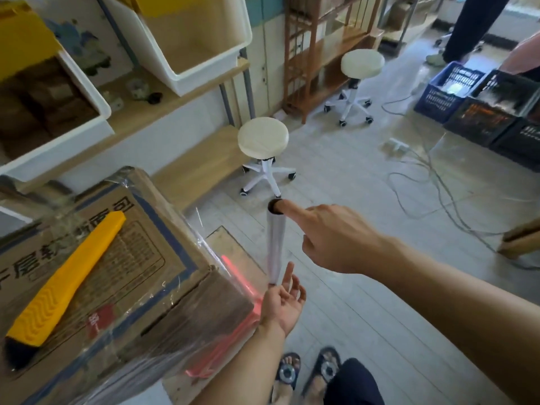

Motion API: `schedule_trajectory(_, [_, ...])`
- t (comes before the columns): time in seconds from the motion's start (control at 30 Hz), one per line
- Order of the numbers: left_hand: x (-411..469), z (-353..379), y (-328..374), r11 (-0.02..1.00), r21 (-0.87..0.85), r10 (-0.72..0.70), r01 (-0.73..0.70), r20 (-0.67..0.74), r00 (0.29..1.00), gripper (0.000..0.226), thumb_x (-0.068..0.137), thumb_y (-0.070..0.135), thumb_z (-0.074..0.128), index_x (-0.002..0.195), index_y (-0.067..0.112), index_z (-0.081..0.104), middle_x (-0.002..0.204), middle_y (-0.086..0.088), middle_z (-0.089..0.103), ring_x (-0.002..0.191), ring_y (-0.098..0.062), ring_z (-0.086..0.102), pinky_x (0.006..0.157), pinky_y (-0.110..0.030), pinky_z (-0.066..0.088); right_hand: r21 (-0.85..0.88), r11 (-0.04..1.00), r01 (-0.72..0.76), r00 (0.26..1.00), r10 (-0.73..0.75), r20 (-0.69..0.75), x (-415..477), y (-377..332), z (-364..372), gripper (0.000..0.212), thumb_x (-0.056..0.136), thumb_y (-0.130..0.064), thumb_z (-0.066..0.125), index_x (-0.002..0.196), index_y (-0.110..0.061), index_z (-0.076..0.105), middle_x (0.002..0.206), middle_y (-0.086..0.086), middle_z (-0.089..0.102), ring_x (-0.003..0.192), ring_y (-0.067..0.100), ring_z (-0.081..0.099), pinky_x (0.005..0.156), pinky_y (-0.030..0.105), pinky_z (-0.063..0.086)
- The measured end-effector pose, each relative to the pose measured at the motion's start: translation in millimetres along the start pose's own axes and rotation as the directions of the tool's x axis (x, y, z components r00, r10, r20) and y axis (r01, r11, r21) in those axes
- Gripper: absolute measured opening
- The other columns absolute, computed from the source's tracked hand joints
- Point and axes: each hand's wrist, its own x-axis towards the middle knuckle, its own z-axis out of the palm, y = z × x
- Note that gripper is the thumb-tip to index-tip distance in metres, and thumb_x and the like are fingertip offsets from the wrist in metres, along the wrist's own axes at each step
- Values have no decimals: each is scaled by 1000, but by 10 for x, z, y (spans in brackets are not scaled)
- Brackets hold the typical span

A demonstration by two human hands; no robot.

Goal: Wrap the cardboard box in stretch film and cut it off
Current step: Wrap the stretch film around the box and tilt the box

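Clear stretch film (210,258) is already clinging around the cardboard box (117,267), which is sitting at the left with a yellow knife (67,279) lying on top. Wrapping looks well along; cutting is still waiting. The right hand (336,238) is poking a finger into the upright roll's (275,244) top, the left hand (282,302) is cupping its base, palm open. Whatever is carrying the box is hidden.

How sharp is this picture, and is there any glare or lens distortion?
Head view: wide-angle bending curves the shelves and white bins; glare streaks the stretch film on the cardboard box; the box's near corner and the feet look soft; daylight is even, shadows faint.
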Motion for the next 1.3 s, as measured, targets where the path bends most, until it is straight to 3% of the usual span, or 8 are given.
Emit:
schedule_trajectory(0.27, [230, 524, -13, 957, -209, 175, -201, -137, 975, 61, 56, -17, 25, 78, 5, 77, 103, -6, 66, 82, -14, 54, 75, -29, 43, 27, 978, 206, 969, -207, 132, 635, 333, -62, 74, 89, -9, 47, 147, -40, 13, 67, 0, 46, 52, 17, 42, 46, 33, 30])
schedule_trajectory(0.4, [471, 687, 74, 904, -292, 263, -313, -198, 944, 79, 57, -20, 25, 123, 10, 56, 113, -2, 67, 88, -13, 61, 70, -30, 49, 25, 934, 357, 916, -355, 188, 989, 478, -155, 75, 90, -9, 50, 142, -44, 9, 71, 0, 50, 54, 16, 44, 46, 31, 29])
schedule_trajectory(0.5, [651, 724, 163, 857, -347, 324, -380, -211, 922, 83, 62, -22, 23, 130, 17, 49, 108, 0, 69, 90, -13, 64, 67, -30, 53, 3, 894, 448, 871, -437, 225, 1228, 534, -210, 78, 91, -10, 51, 146, -43, 8, 72, 0, 52, 55, 17, 48, 44, 29, 28])
schedule_trajectory(0.63, [698, 927, 264, 800, -374, 394, -468, -260, 881, 54, 71, -22, 15, 80, 13, 54, 77, -2, 61, 82, -17, 58, 77, -29, 44, -2, 827, 562, 798, -541, 266, 1585, 578, -220, 79, 91, -10, 49, 146, -45, 4, 69, -1, 48, 59, 21, 50, 46, 32, 35])
schedule_trajectory(0.7, [763, 965, 336, 767, -393, 427, -507, -278, 861, 51, 69, -22, 16, 70, 13, 53, 75, -4, 57, 79, -18, 56, 76, -29, 44, 4, 793, 609, 762, -587, 275, 1772, 562, -211, 81, 89, -7, 45, 143, -48, 1, 67, -1, 48, 57, 20, 50, 49, 36, 42])
schedule_trajectory(0.77, [862, 978, 432, 718, -445, 455, -535, -282, 845, 47, 66, -22, 23, 67, 12, 55, 74, -5, 58, 77, -18, 58, 72, -31, 49, 5, 764, 645, 732, -620, 282, 1975, 529, -197, 83, 89, -6, 44, 142, -50, -1, 68, -2, 48, 56, 18, 48, 46, 34, 37])
schedule_trajectory(1.07, [1202, 1127, 1083, 470, -588, 587, -659, -349, 730, 33, 69, -12, 43, 54, 12, 58, 60, -3, 58, 57, -14, 63, 61, -29, 58, 19, 571, 820, 529, -772, 353, 2993, 242, -36, 84, 90, -10, 47, 146, -48, -3, 67, 1, 52, 57, 20, 51, 45, 33, 33])
schedule_trajectory(1.3, [1283, 1217, 1589, 260, -629, 568, -733, -514, 643, 49, 70, -18, 27, 47, 17, 52, 46, 3, 48, 42, -10, 50, 79, -32, 44, 57, 355, 933, 307, -868, 391, 3606, -153, 14, 78, 93, -15, 45, 143, -48, -6, 74, 3, 53, 61, 22, 53, 47, 33, 35])
